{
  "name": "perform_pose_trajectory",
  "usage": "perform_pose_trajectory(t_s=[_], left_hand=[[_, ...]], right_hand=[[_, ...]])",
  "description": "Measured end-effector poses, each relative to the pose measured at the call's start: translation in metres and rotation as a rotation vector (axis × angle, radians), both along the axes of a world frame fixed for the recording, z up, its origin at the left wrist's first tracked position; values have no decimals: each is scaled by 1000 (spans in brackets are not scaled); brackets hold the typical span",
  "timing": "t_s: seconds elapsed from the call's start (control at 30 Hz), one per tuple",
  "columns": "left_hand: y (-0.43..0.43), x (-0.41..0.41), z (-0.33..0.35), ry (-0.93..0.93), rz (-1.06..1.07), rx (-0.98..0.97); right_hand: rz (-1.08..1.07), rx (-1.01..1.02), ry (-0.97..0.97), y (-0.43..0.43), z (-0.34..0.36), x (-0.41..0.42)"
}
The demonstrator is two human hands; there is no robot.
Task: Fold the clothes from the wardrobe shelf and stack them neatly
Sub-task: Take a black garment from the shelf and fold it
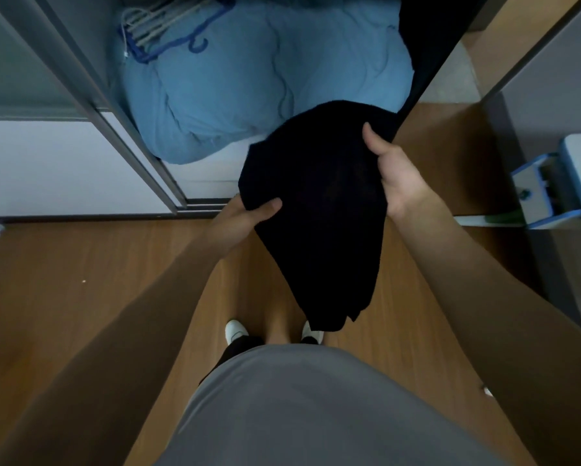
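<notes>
Gripping black garment (316, 196) | left hand (245, 218), right hand (395, 178) | hem above bare floor (80, 264)

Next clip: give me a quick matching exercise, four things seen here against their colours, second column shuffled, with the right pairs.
Things:
1. garment held in both hands
2. bundle of bedding in the wardrobe
3. shoes
4. floor

Colours:
A. white
B. wood brown
C. black
D. light blue

Pairs: 1-C, 2-D, 3-A, 4-B

The left hand and the right hand each have a grip on the garment.
</notes>
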State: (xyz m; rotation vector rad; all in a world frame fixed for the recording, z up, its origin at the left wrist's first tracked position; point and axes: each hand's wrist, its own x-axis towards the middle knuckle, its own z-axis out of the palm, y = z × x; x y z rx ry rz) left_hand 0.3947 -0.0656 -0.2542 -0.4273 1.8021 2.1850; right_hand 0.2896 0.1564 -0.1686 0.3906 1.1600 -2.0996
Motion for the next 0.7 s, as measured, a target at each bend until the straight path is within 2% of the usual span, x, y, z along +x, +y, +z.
perform_pose_trajectory(t_s=[0.1,0.2,0.37,0.47,0.53,0.6,0.7], left_hand=[[5,-4,9,-54,176,59],[6,-7,24,-127,365,116],[-15,-8,44,-213,408,181],[-31,-2,42,-326,435,241],[-45,6,34,-288,371,291],[-54,20,25,-225,199,324],[-59,34,5,-180,-97,73]], right_hand=[[-41,39,-1,3,1,-10],[71,125,93,-3,-10,-8],[386,311,129,-16,-62,28],[320,295,128,-23,-82,45],[202,216,112,-27,-83,47],[132,191,93,-31,-80,47],[84,233,70,-32,-76,45]])
